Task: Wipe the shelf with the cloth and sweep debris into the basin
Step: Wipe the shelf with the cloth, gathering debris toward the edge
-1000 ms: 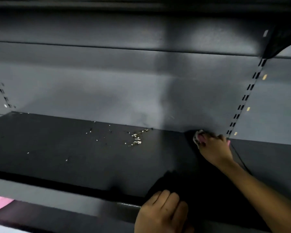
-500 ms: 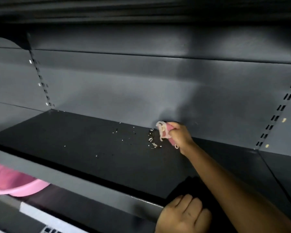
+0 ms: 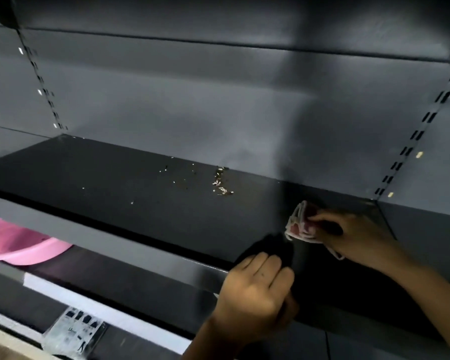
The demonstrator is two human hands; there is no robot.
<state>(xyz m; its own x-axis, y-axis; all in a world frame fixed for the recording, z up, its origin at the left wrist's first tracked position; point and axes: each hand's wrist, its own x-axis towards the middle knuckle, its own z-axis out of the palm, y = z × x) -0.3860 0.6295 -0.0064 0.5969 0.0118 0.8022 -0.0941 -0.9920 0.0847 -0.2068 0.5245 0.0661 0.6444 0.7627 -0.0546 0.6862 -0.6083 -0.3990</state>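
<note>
In the head view, the dark shelf [image 3: 94,172] is seen from above and in front, with the right hand [image 3: 359,237] resting on it toward its right end, the grip closed around a bunched pink-and-white cloth [image 3: 300,224] that is pressed to the surface. Half a second ago that cloth was held right beside the debris [image 3: 221,183] at the back of the shelf; it is now drawn back to the right and nearer the front, well apart from the pile. The pile appears gathered into 1 loose line near the back wall, with a few stray specks scattered to its left, so the sweep is judged unfinished. The left hand [image 3: 257,287] is laid over the shelf's front edge [image 3: 140,245], its grip curled around the lip as a brace and holding nothing else. The pink basin [image 3: 24,245] is seen below the shelf at the far left, partly hidden by the front edge and well apart from both hands. Since the debris lies between cloth and basin, another leftward pass seems called for, with the crumbs carried toward the front-left, where the basin sits below.
</note>
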